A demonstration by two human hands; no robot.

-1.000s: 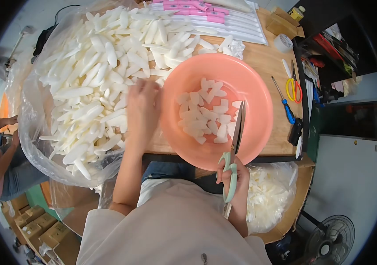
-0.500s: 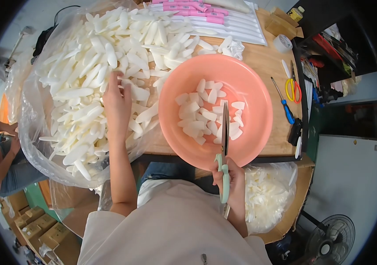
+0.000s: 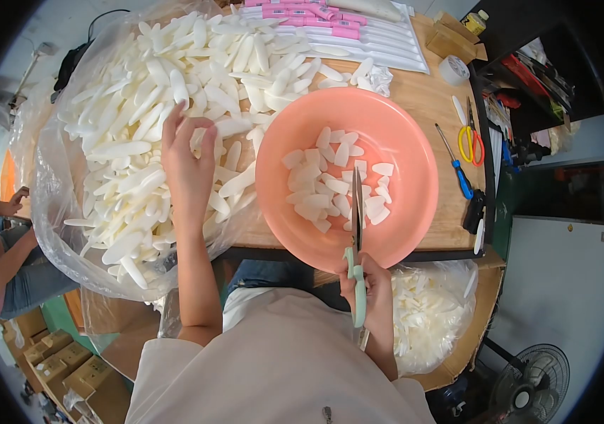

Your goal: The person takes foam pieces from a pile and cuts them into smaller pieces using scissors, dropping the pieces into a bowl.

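My left hand (image 3: 190, 152) is over a large heap of white elongated oval pieces (image 3: 128, 180), its fingers curved and thumb apart. I see nothing held in it, though some fingertips are partly hidden among the pieces. My right hand (image 3: 372, 293) grips scissors (image 3: 359, 286) with pale green handles at the near rim of a pink basin (image 3: 415, 162). The blades point away from me over the basin, slightly parted. Short white cut pieces (image 3: 309, 180), rounded at one end, lie in the basin.
A clear plastic bag (image 3: 54, 233) surrounds the heap. Pink-and-white packed items (image 3: 316, 18) lie at the back. To the right are a blue screwdriver (image 3: 462, 180), yellow-and-red scissors (image 3: 471, 141) and tape (image 3: 453, 69). Below stands a bagged box (image 3: 429, 318). Another person's arm (image 3: 8, 261) shows at left.
My left hand has moved slightly away from me over the heap, and its thumb and fingers have changed pose. The scissor blades have tilted slightly left and parted a little.
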